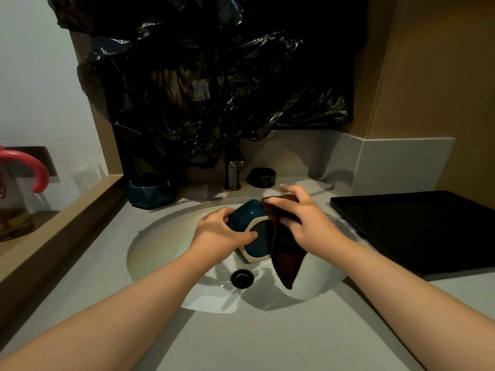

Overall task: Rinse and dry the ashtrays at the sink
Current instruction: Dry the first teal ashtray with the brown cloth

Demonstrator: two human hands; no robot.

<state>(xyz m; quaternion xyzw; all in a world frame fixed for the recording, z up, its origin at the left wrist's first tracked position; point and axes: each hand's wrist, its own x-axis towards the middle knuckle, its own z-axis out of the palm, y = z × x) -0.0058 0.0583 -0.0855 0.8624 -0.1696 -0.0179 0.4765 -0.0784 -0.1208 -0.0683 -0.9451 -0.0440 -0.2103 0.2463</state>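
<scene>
A teal ashtray (247, 218) is held over the sink (166, 236), with a brown cloth (288, 258) against it.

The left hand (219, 231) has its fingers curled round the ashtray, which is tipped on its side above the drain (242, 278). The right hand (305, 218) grips the cloth, pressing it to the ashtray's right side while a corner hangs down. On the tabletop (241, 338) behind, a second teal ashtray (151, 191) sits left of the faucet (233, 174) and a black ashtray (262, 177) right of it. A black tray (417, 231) lies far right.
</scene>
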